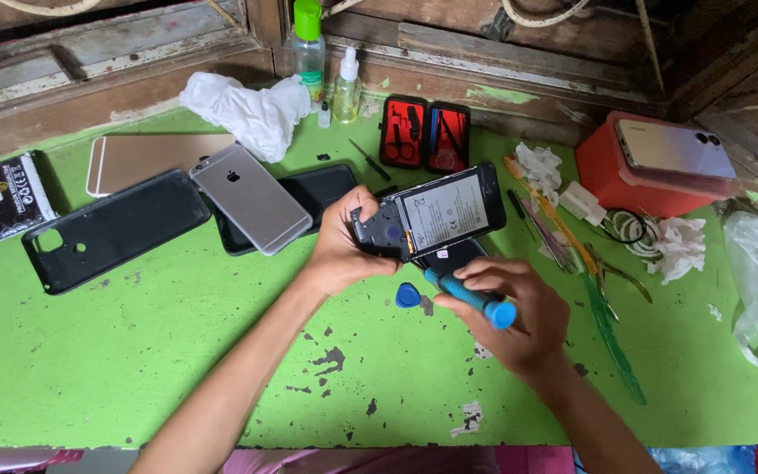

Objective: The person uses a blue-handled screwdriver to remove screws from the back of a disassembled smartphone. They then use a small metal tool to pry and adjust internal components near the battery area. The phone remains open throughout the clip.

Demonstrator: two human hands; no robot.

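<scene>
On the chipped green surface [133,351], my left hand [344,241] grips an opened smartphone [427,215], back cover already off, battery exposed. My right hand [519,312] clamps a blue screwdriver [471,298] beneath it; reassembly isn't done.
</scene>
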